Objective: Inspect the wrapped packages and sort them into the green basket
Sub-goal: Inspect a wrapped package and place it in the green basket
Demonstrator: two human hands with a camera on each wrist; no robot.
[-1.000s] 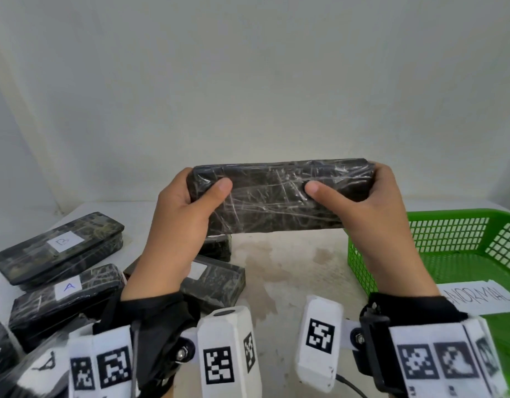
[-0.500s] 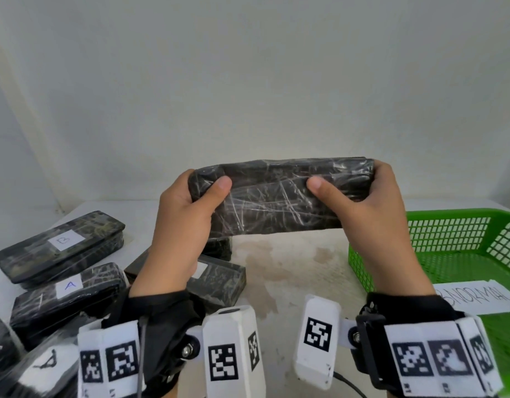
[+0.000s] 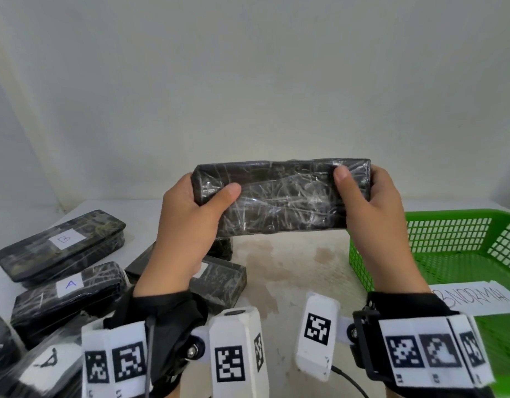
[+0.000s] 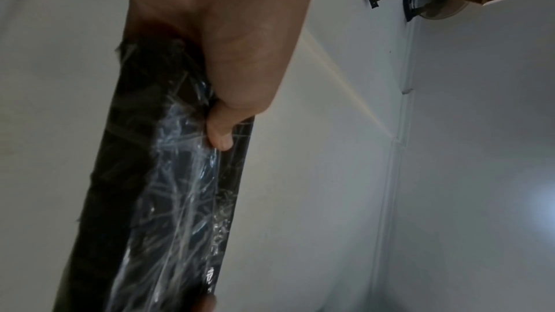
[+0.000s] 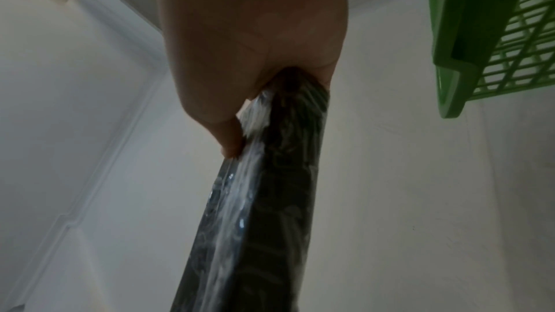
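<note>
In the head view, a dark wrapped package [image 3: 282, 196] is held level in the air above the table [image 3: 291, 268], to the left of the green basket [image 3: 449, 239]. The left hand [image 3: 187, 222] grips 1 end and the right hand [image 3: 374, 208] the other, each thumb pressed on the near face with fingers hidden behind. It is judged stiff, since no sag is seen between the 2 holds. More packages, 1 labelled B [image 3: 64, 245], lie on the table at left.

In the left wrist view, crinkled clear film is seen over the package [image 4: 168, 186]; a slippery skin is judged likely, so the ends are the better hold.

In the right wrist view, the thumb is seen clamping the package [image 5: 270, 198] edge, beside the basket's rim [image 5: 450, 94].
</note>
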